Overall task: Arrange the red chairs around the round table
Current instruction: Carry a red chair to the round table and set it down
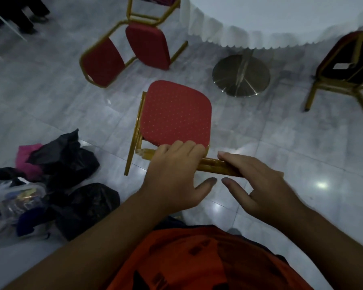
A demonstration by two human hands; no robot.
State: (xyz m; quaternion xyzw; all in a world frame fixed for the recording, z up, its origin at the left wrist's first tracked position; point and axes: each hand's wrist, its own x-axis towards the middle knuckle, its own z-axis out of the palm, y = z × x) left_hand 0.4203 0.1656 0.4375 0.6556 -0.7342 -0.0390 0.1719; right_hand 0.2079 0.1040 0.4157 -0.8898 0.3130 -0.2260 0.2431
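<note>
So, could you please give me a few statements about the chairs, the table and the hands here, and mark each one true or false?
1. Both hands rest on the gold top rail of the nearest red chair. True: the left hand and right hand are both on it.
2. The round table has a bare wooden top. False: a white pleated cloth covers it.
3. The chair at top left lies tipped over on the floor. True.
4. The table stands on four gold legs. False: it has one pole on a round metal base.
5. Dark bags lie on the floor to the person's left. True.
</note>
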